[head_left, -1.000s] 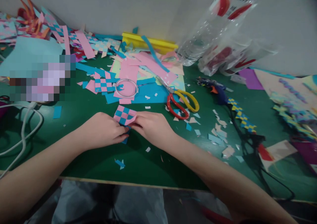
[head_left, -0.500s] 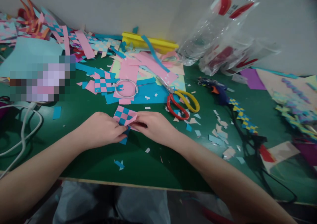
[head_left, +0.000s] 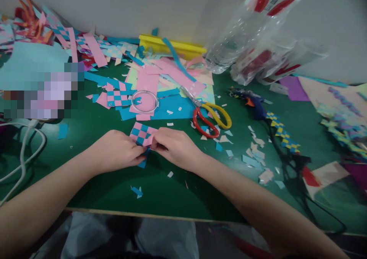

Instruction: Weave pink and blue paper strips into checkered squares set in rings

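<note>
Grips a pink-and-blue woven paper (head_left: 140,133) in both hands over the green tabletop (head_left: 183,199), between the front edge and the back edge. With the left hand (head_left: 119,152), clasps its near side in curled fingers; with the right hand (head_left: 177,148), pinches its right side between thumb and forefinger, close to the left fingertips. Cannot tell the hold of the hidden fingers.

Shows a blue tab (head_left: 145,160) below the left fingertips, toward the front edge; cannot tell whether joined to the woven paper.

Beyond the hands, toward the back edge, has blue sheets (head_left: 174,112), a clear ring (head_left: 157,102) over pink paper, and a second woven piece (head_left: 117,97) just left of the ring. To the right, has scissors (head_left: 197,104) with red and yellow handles, tips toward the back edge. By the back edge, has a yellow tray (head_left: 172,47), then a clear bottle (head_left: 237,29) and plastic cups (head_left: 258,64) to the right. Farther right, has a dark blue tool (head_left: 258,110) beside a yellow-and-blue woven strip (head_left: 282,133), with paper scraps (head_left: 254,156) nearer the scissors. Toward the left end, has a white cable (head_left: 23,165) reaching toward the front edge.
</note>
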`<action>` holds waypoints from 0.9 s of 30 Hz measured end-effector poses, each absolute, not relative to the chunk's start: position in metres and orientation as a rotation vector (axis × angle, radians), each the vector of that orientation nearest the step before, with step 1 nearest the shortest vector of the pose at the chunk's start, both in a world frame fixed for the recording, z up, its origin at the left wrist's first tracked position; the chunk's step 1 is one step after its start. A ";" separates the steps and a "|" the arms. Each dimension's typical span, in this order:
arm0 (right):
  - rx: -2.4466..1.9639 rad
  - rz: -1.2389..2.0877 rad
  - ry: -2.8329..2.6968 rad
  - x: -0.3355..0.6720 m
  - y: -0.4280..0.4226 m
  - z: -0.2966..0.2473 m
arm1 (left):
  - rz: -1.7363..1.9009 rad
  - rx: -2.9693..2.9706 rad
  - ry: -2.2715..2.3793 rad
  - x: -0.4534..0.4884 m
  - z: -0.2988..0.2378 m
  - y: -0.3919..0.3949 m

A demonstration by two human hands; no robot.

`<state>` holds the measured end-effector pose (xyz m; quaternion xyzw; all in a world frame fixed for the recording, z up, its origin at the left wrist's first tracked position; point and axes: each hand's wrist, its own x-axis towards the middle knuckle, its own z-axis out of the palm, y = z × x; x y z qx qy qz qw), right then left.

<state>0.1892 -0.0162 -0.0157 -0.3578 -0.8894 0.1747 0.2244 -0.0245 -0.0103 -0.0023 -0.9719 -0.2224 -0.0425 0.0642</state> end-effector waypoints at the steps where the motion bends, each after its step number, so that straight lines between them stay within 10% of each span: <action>1: -0.988 0.506 -2.455 0.189 -0.016 -0.015 | -0.125 -2.938 -0.670 -0.024 -0.002 -0.010; 27: -0.603 0.377 -2.596 0.196 0.003 -0.014 | -0.074 -2.992 -0.771 -0.024 -0.002 -0.011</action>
